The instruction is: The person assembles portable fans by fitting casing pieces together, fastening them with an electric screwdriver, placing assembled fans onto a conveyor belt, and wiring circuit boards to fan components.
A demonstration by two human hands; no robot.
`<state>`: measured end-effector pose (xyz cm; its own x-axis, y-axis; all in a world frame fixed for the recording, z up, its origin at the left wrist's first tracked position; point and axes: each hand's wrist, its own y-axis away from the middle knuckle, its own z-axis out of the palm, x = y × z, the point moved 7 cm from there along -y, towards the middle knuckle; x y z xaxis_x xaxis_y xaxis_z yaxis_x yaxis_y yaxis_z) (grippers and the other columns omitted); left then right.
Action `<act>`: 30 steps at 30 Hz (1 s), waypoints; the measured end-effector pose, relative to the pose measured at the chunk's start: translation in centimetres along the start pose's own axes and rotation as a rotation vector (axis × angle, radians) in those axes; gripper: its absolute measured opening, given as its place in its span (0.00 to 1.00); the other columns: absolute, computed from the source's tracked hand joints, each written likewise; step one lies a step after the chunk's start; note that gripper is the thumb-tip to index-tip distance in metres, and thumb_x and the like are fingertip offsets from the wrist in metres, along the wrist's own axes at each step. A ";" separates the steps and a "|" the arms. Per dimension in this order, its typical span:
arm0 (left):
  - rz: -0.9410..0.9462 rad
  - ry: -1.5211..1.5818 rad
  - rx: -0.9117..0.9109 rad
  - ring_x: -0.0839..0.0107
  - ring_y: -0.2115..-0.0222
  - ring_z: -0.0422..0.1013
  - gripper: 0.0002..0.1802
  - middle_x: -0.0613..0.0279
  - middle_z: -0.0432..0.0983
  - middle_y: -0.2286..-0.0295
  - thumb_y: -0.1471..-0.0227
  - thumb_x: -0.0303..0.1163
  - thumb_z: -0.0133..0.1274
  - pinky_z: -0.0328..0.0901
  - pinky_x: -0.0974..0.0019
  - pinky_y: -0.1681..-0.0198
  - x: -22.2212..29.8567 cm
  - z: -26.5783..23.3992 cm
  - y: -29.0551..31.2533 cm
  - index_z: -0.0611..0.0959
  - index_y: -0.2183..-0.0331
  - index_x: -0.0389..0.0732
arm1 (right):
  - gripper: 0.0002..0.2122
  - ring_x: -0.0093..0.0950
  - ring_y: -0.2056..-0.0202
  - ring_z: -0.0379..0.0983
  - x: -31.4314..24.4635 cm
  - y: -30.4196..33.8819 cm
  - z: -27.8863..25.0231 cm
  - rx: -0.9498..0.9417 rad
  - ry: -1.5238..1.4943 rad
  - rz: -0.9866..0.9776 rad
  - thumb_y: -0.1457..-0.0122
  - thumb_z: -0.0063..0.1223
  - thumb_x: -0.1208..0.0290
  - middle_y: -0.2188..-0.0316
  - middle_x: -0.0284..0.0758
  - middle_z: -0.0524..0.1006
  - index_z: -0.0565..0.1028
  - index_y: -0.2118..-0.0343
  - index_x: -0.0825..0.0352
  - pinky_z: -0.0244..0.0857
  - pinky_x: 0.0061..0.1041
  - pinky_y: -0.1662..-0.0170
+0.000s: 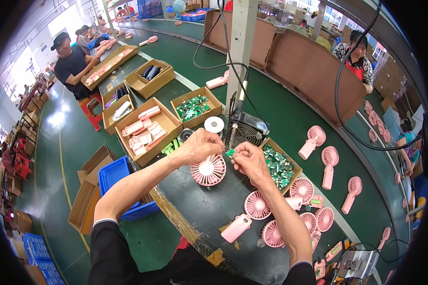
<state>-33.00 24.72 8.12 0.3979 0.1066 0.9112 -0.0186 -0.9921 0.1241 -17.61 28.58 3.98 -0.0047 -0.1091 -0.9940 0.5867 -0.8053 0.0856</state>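
My right hand (250, 162) pinches a small green circuit board (230, 153) over the worktable. Close beside it, my left hand (203, 145) has its fingertips pressed together near the board; whatever they hold is too small to make out. Beneath my hands a round pink fan head (208, 170) lies on the dark tabletop. A white spool (214, 125) sits just beyond my left hand. Behind the board stands a black unit with a round grille (245, 134). To the right of my right hand is a cardboard box of green circuit boards (277, 164).
Several pink handheld fans lie around my right forearm, one fan (236, 228) near the table edge. Boxes of pink casings (145, 130) and circuit boards (195, 107) stand at left. Cables hang by a pale post (242, 47). More fans (329, 166) rest on the green conveyor. Co-workers sit beyond.
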 end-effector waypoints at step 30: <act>-0.060 0.443 0.220 0.78 0.76 0.73 0.08 0.61 0.79 0.75 0.53 0.26 0.54 0.68 0.74 0.71 -3.4 2.0 1.1 0.83 0.72 0.31 | 0.02 0.14 0.82 0.67 0.7 0.4 0.1 0.053 -0.103 0.035 0.45 0.52 0.79 0.80 0.30 0.74 0.71 0.69 0.69 0.52 0.11 0.85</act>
<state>-32.57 23.17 4.36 -0.0369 0.1343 0.9903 0.2057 -0.9687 0.1390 -17.52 28.12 3.31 -0.0696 -0.1945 -0.9784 0.5442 -0.8294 0.1262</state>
